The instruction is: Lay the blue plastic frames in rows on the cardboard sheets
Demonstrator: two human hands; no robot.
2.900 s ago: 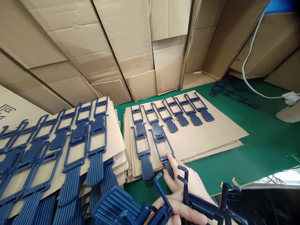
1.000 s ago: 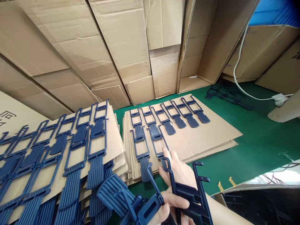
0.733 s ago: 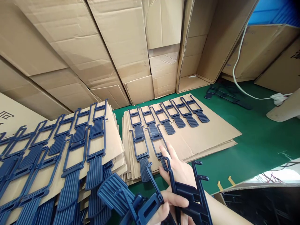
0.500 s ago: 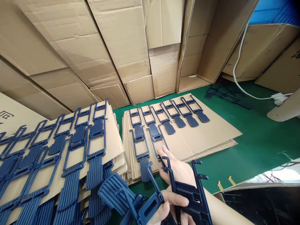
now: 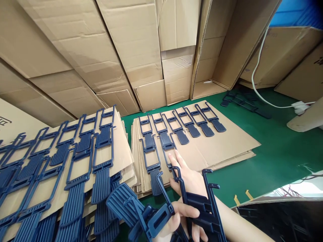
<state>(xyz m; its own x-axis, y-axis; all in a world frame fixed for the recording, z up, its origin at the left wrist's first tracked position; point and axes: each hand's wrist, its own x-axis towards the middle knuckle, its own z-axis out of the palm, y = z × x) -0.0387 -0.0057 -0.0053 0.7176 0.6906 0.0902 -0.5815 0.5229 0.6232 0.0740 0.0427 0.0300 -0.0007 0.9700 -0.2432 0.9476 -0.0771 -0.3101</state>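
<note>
My left hand [image 5: 174,222] is closed around several dark blue plastic brackets [image 5: 207,208], with hooked arms and ribbed tabs sticking out at different angles. Beyond it, my right hand [image 5: 189,176] rests on a similar bracket [image 5: 167,145] lying on the cardboard sheet [image 5: 217,148]. Two of its fingers are stretched out and spread over the bracket's frame, with the thumb apart; the bracket's lower end is hidden by the hand and the held brackets. Just left lies another bracket [image 5: 152,158] in the same row, and a farther row of brackets [image 5: 190,118] lines the sheet's back edge.
On the left, a cardboard stack [image 5: 121,151] carries overlapping brackets [image 5: 103,151]. Cardboard boxes [image 5: 141,50] wall off the back of the green table [image 5: 272,148]. Loose dark parts [image 5: 244,104] and a white cable [image 5: 256,74] lie at the back right.
My right hand's fingers have shifted slightly farther up along the bracket on the sheet. The brackets in my left hand have moved a little to the left in view.
</note>
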